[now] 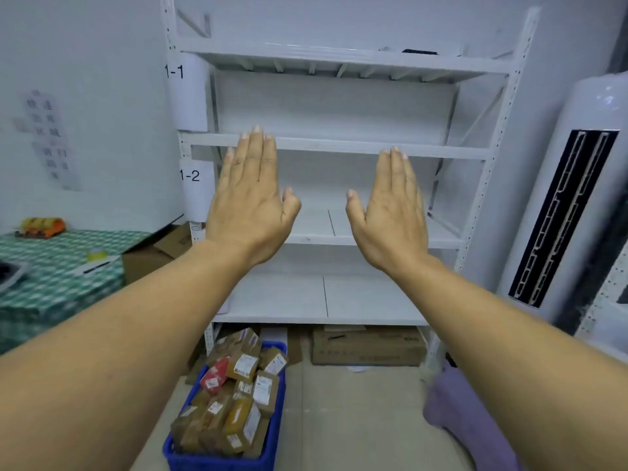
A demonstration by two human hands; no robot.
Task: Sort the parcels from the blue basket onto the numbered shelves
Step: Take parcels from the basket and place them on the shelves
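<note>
At six o'clock in the view, on the floor, stands the blue basket [272, 448], heaped with brown parcels [239, 399] and one red one; none has been taken out as far as can be seen. At twelve o'clock rise the white shelves [339, 146], their boards bare where visible, with the labels 1-1 [174, 72] and 1-2 [189, 175] on the post at ten o'clock.

The left hand [249, 202] and the right hand [390, 212] are held up side by side in front of the shelves, backs to the camera, fingers straight; each grip is apart and holds nothing.

Sorting looks not yet begun, so the step in hand is likely the first pick. That calls for lowering a hand toward six o'clock, taking a top parcel, and reading its sticker to match a shelf number; the stickers are too small to read here.

A bench [57, 277] with a green checked cloth sits at nine o'clock.
</note>
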